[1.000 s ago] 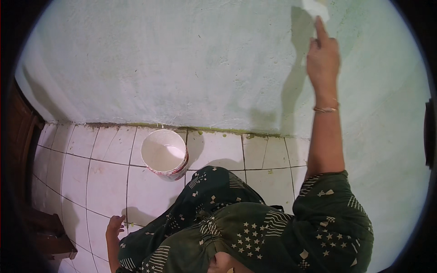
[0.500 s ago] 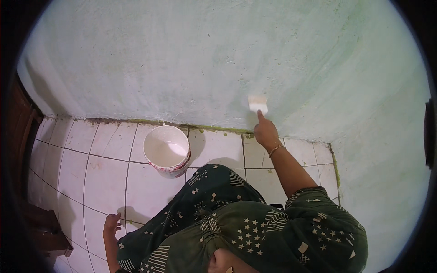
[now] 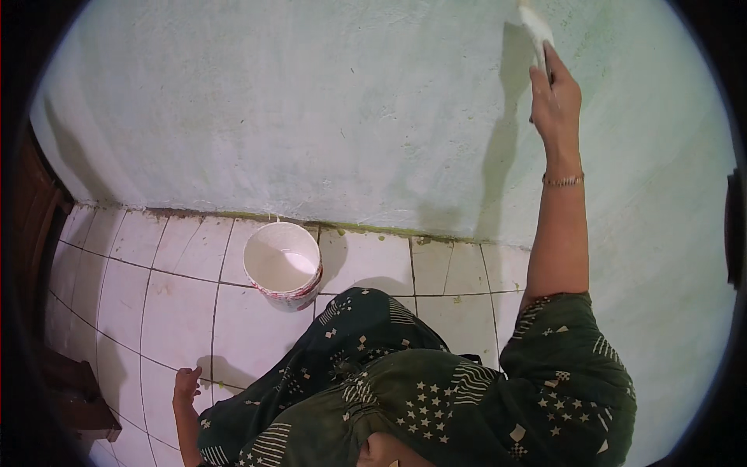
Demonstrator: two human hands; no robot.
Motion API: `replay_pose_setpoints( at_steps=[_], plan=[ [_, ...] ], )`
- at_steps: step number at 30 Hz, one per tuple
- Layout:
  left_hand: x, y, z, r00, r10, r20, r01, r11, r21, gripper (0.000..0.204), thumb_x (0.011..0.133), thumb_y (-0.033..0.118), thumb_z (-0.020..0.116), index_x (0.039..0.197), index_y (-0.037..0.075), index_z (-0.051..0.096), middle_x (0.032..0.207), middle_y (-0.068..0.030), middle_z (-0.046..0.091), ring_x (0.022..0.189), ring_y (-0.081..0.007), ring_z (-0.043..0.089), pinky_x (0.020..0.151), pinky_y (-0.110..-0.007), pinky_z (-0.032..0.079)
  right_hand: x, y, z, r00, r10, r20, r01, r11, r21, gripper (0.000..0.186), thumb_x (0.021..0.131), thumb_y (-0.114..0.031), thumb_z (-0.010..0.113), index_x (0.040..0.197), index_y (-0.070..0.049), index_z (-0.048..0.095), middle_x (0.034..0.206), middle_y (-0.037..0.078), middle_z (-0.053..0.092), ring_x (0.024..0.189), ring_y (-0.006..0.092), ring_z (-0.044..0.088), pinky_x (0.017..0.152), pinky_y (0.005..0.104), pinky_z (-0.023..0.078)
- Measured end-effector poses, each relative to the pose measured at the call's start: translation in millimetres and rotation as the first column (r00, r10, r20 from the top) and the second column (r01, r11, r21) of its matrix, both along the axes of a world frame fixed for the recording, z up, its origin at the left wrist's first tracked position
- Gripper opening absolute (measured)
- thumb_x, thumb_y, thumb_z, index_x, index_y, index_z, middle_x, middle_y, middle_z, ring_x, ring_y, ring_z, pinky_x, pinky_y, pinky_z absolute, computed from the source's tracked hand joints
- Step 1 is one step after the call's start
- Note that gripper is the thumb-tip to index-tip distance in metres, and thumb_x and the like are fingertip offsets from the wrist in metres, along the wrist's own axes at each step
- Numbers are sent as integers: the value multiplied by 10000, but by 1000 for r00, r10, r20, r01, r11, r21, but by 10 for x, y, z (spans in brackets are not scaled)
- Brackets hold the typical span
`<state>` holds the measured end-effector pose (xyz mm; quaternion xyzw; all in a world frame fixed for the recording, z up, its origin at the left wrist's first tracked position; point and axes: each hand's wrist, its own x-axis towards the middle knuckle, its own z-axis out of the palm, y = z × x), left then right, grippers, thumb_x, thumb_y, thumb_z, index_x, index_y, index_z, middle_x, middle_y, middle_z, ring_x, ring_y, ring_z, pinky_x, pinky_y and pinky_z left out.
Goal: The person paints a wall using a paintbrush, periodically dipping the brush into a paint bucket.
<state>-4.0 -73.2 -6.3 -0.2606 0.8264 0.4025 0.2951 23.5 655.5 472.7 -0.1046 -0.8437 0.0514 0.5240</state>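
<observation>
With our right hand [image 3: 558, 103] we are gripping a flat white paintbrush [image 3: 535, 28]; our left hand [image 3: 187, 384] is hanging half-spread.

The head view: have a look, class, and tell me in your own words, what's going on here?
A person's right hand grips a white-handled brush high up by a pale green wall; the brush's tip meets the picture's top edge. The left hand hangs low, with nothing visible in it. A whitish bucket stands upright on the tiled floor, near the foot of the wall.
</observation>
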Motion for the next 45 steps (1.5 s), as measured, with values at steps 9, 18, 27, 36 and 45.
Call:
replay_pose_setpoints(
  at_steps=[9, 18, 27, 36, 45],
  plan=[
    [-49, -20, -67, 995, -1, -100, -1, 1000, -17, 591, 801, 328, 684, 1176, -86, 492, 804, -136, 572, 629, -189, 543, 538, -384, 507, 76, 83, -2360, 865, -282, 414, 334, 941, -56, 640, 864, -106, 485, 1457, -91, 247, 861, 238, 572, 766, 399, 578, 688, 483, 471],
    [-82, -64, -52, 929, 216, -302, -195, 976, 98, 134, 832, 71, 540, 878, -54, 529, 651, -93, 532, 408, -191, 541, 382, -341, 552, 451, 454, -3021, 550, 192, 813, 447, 754, -481, 444, 802, -90, 507, 1236, -7, 551, 910, 241, 652, 646, 376, 647, 514, 429, 542],
    [-7, -114, 49, 928, 272, -257, -267, 962, 51, 143, 817, 154, 541, 779, 18, 522, 643, -35, 467, 500, -158, 478, 382, -370, 531, 607, 334, -372, 913, -175, 370, 288, 916, -278, 446, 818, -106, 572, 1253, -9, 552, 1051, 224, 638, 864, 285, 653, 783, 351, 517],
    [-100, 116, 114, 944, 150, -292, -160, 987, -12, 239, 836, 246, 582, 749, 30, 525, 660, -37, 476, 533, -167, 502, 382, -349, 527, 170, 417, -898, 924, -314, 216, 348, 927, -140, 583, 867, -129, 504, 1426, -94, 344, 1036, 252, 614, 938, 372, 609, 817, 443, 477],
    [55, -85, 47, 945, 216, -244, -224, 975, -6, 234, 834, 242, 614, 821, 21, 540, 684, -28, 476, 565, -166, 515, 419, -367, 550, 572, 263, -3760, 705, -14, 709, 171, 974, -150, 558, 790, -129, 516, 1332, -19, 440, 856, 235, 629, 827, 412, 604, 780, 494, 474]
  ],
)
